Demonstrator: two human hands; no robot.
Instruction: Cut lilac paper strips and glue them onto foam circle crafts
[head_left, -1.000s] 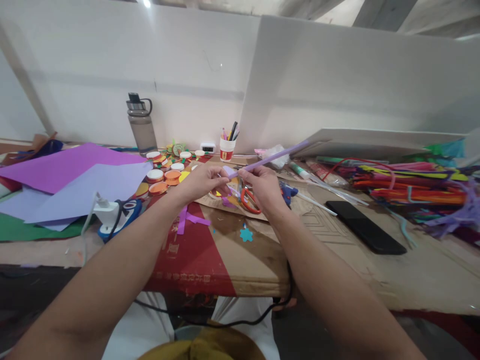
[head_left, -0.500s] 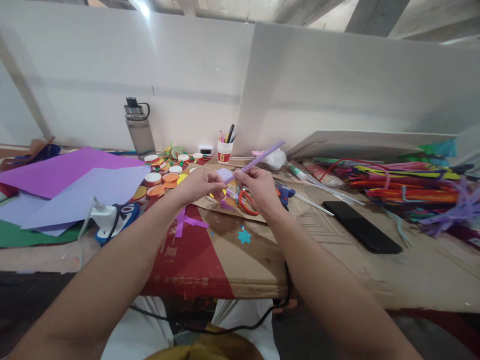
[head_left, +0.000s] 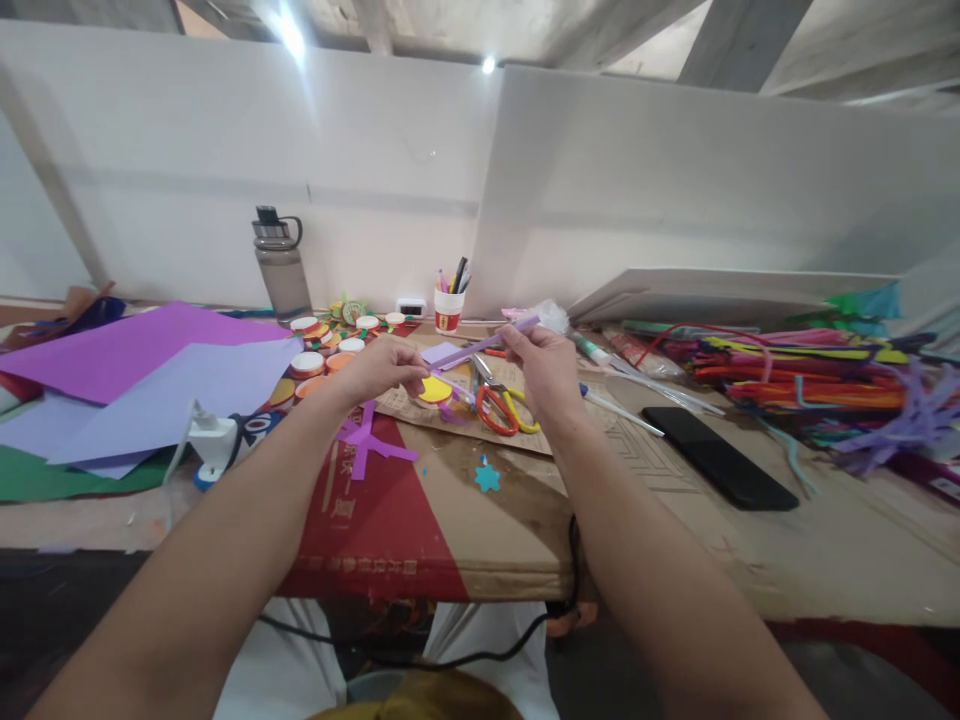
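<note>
A narrow light-purple paper strip point(head_left: 474, 350) stretches between my two hands above the cardboard. My left hand point(head_left: 388, 370) is closed, its fingertips pinching the strip's left end. My right hand point(head_left: 547, 362) pinches the strip near its other end, thumb and fingers pressed together. Below and between the hands lie scissors point(head_left: 498, 411) with red and yellow handles. Beside my left fingertips is a yellow disc point(head_left: 435, 390). Purple paper scraps point(head_left: 366, 440) and a small blue flower-shaped cutout point(head_left: 487, 475) lie closer to me.
Purple paper sheets point(head_left: 180, 395) and a charger plug point(head_left: 213, 440) are at left. A water bottle point(head_left: 283, 280) and a pen cup point(head_left: 448, 312) stand at the back. A black phone point(head_left: 716, 458) and a heap of colourful pipe cleaners point(head_left: 817, 370) lie at right.
My right hand has moved right and away from my left, drawing along the strip towards its far end. More of the scissors now shows between my hands.
</note>
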